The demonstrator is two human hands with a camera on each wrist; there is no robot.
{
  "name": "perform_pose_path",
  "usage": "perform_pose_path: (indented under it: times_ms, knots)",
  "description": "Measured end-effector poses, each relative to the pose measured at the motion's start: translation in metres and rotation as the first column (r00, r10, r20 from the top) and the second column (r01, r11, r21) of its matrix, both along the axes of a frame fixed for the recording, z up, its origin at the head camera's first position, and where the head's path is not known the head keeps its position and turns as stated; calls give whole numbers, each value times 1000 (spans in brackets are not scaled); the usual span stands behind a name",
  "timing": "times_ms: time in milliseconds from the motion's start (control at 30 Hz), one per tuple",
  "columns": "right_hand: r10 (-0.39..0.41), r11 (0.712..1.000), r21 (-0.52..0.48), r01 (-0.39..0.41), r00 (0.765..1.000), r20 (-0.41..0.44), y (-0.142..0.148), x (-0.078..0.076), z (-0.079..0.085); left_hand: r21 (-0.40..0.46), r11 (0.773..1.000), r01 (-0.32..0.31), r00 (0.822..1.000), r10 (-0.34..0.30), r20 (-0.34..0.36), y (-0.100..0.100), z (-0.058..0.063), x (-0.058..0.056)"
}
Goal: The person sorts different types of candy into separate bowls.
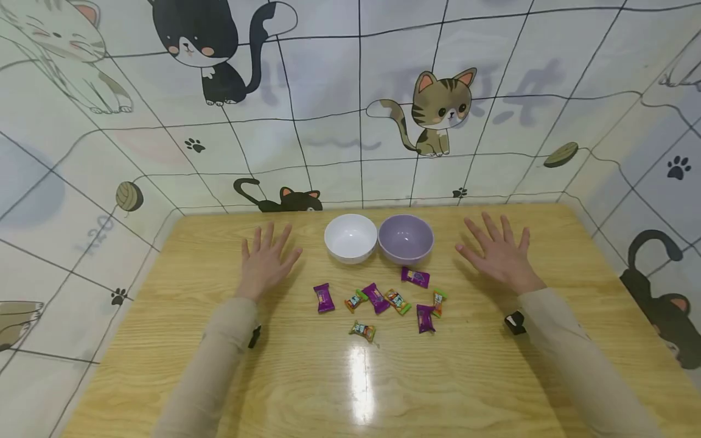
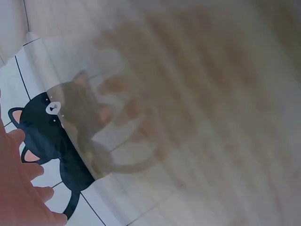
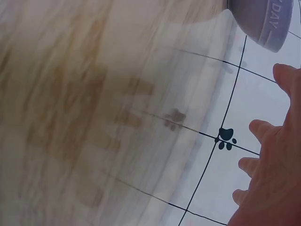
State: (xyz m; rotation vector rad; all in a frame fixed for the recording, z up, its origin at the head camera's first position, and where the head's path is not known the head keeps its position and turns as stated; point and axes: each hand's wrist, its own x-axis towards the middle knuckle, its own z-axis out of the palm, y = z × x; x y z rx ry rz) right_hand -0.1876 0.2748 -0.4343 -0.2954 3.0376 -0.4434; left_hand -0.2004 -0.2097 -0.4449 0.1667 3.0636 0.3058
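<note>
My left hand (image 1: 265, 261) is spread with straight fingers over the table, left of a white bowl (image 1: 350, 237). On the other side my right hand (image 1: 501, 255) is spread the same way, right of a purple bowl (image 1: 406, 238). Both hands hold nothing. The two bowls stand side by side, and no candy shows inside them. In front of them lie several purple-wrapped candies (image 1: 324, 298) and several green-and-orange wrapped candies (image 1: 362, 330), loosely scattered. The right wrist view catches the purple bowl's side with raised lettering.
The wooden table (image 1: 306, 383) ends at a back wall (image 1: 328, 140) with cat drawings and a line grid. Similar walls close it off at left and right. Dark wrist devices (image 1: 515, 322) sit under the sleeves.
</note>
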Motion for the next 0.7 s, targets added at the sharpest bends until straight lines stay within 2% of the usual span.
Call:
perform_pose_path:
  times_ms: [100, 267, 433, 533, 700]
  knots:
    - [5, 1000, -8, -5, 1000, -8, -1, 2, 1, -13, 1000, 17, 1000, -17, -7, 3, 3, -3]
    - [33, 999, -9, -33, 999, 9, -3, 5, 0, 13, 999, 53, 998, -53, -25, 9, 7, -10]
    - [63, 996, -60, -62, 998, 13, -6, 6, 0, 29, 995, 97, 992, -94, -87, 16, 8, -18]
    - [88, 992, -96, -87, 996, 0, -9, 8, -1, 50, 990, 135, 986, -129, -109, 22, 9, -23]
    - [144, 978, -153, -144, 990, -11, -14, 13, -1, 63, 972, 225, 971, -219, -98, 35, 11, -30]
